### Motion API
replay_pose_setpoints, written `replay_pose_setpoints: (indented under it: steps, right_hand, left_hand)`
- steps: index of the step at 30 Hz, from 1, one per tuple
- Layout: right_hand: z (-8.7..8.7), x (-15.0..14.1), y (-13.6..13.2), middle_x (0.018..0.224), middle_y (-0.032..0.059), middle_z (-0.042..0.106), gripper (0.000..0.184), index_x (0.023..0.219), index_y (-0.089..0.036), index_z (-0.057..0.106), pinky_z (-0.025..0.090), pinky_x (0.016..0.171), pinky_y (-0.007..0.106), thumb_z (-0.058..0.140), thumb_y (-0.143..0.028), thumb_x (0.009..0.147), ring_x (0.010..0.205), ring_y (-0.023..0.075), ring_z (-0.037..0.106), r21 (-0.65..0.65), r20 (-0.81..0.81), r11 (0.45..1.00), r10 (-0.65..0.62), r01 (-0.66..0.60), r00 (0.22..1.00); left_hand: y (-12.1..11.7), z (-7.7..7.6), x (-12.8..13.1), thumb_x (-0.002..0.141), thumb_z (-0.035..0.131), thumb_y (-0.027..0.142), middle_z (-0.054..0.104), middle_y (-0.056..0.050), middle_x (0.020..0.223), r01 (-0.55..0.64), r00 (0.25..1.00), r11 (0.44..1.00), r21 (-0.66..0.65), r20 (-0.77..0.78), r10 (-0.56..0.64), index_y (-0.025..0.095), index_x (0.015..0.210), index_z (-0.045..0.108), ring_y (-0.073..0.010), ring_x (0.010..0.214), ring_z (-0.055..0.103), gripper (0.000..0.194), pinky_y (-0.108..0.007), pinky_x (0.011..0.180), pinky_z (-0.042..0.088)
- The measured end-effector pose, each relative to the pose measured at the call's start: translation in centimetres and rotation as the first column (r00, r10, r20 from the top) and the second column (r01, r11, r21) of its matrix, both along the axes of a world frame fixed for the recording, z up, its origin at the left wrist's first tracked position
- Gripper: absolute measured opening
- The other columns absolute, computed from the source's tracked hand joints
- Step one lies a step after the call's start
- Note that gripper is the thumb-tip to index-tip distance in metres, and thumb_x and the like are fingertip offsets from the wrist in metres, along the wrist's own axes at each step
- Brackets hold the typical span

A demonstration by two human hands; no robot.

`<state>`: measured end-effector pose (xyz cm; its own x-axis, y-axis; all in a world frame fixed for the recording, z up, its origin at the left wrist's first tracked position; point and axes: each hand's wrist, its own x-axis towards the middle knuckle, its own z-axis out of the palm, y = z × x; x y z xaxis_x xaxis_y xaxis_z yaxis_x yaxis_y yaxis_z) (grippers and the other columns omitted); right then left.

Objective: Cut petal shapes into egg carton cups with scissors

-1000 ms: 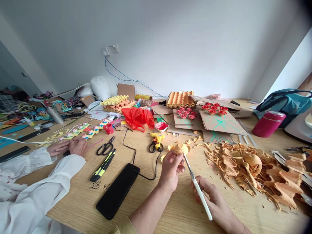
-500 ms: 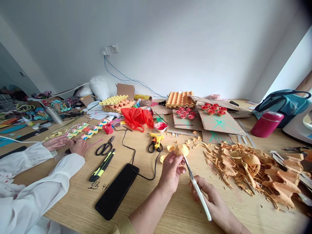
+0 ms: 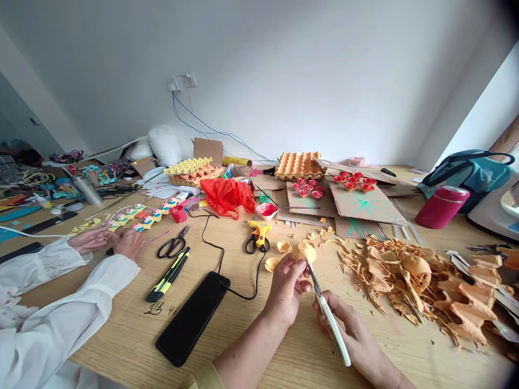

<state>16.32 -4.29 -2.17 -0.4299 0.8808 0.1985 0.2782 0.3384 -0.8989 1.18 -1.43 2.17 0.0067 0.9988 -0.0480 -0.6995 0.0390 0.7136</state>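
Between the thumb and fingers of my left hand [image 3: 287, 283] is a yellow-orange egg carton cup [image 3: 303, 252], pinched at its near edge. My right hand [image 3: 351, 329] grips a pair of white-handled scissors [image 3: 333, 327], whose blades reach up to the cup's near edge. How far the blades are apart is hard to see. Just left of the held cup lie two small cut egg carton cups [image 3: 283, 247], one nearer to me. A yellow glue gun [image 3: 260, 231] stands behind them, with black-handled scissors partly beneath it.
Orange carton scraps [image 3: 389, 270] pile up at right, near a pink bottle [image 3: 443, 207]. A black phone [image 3: 193, 319], a utility knife [image 3: 168, 274] and black scissors [image 3: 173, 244] lie left. Red paper flowers [image 3: 354, 182] rest on cardboard behind. A co-worker's hands [image 3: 127, 243] work at far left.
The held cup has turned slightly in my left hand, and the scissor blades stay at its edge. The whole view has shifted a little. The co-worker's hands stay nearly in place.
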Motion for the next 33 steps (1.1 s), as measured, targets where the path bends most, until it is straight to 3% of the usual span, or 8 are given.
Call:
replay_pose_setpoints:
  steps: [16, 33]
  right_hand:
    - [-0.14, 0.04, 0.03, 0.072, 0.0003, 0.049, 0.033, 0.078, -0.021, 0.051, 0.041, 0.06, 0.029, 0.043, -0.048, 0.096, 0.069, 0.0169, 0.045, -0.004, 0.005, 1.0, 0.004, -0.004, 1.0]
    - [-0.9, -0.34, -0.35, 0.063, -0.0038, 0.042, 0.037, 0.08, -0.021, 0.05, 0.033, 0.05, 0.026, 0.037, -0.051, 0.099, 0.055, 0.0123, 0.036, 0.014, -0.002, 1.0, -0.018, 0.018, 1.0]
  left_hand:
    - [-0.01, 0.05, 0.05, 0.067, 0.083, 0.033, 0.052, 0.002, 0.07, 0.004, 1.0, 1.0, -0.006, 0.0, -0.004, 0.016, 0.079, 0.061, -0.0071, 0.062, 0.044, 0.03, -0.016, 0.046, 0.034]
    - [-0.19, 0.09, 0.29, 0.07, 0.081, 0.032, 0.051, 0.003, 0.069, 0.014, 0.998, 1.0, 0.0, 0.069, -0.014, 0.016, 0.086, 0.064, -0.0061, 0.061, 0.044, 0.028, -0.015, 0.048, 0.035]
